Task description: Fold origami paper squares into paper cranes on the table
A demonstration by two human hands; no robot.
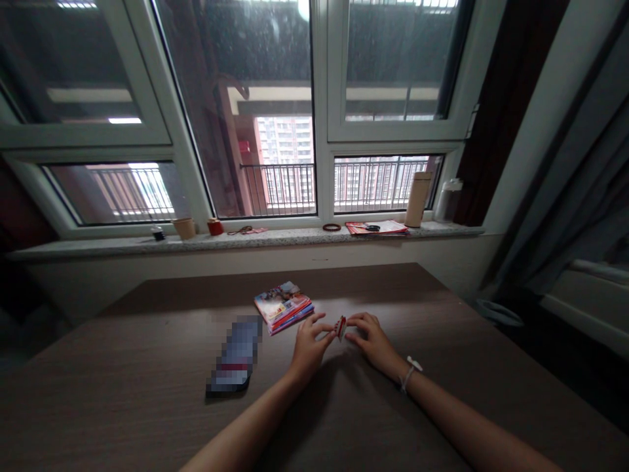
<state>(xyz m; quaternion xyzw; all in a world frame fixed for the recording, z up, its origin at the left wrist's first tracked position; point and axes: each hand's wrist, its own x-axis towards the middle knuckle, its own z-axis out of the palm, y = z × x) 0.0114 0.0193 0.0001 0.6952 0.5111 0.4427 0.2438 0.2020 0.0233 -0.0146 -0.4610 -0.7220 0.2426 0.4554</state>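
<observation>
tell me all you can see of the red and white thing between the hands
The red and white thing is small and looks like thin card or paper, perhaps folded, with red toward the top. It is held roughly upright over the table. The left hand pinches its left edge; the right hand is at its right edge, contact unclear. Any print is unreadable.

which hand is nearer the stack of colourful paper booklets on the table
Left: the left hand is by the right corner of the stack; the right hand is farther right.
</observation>
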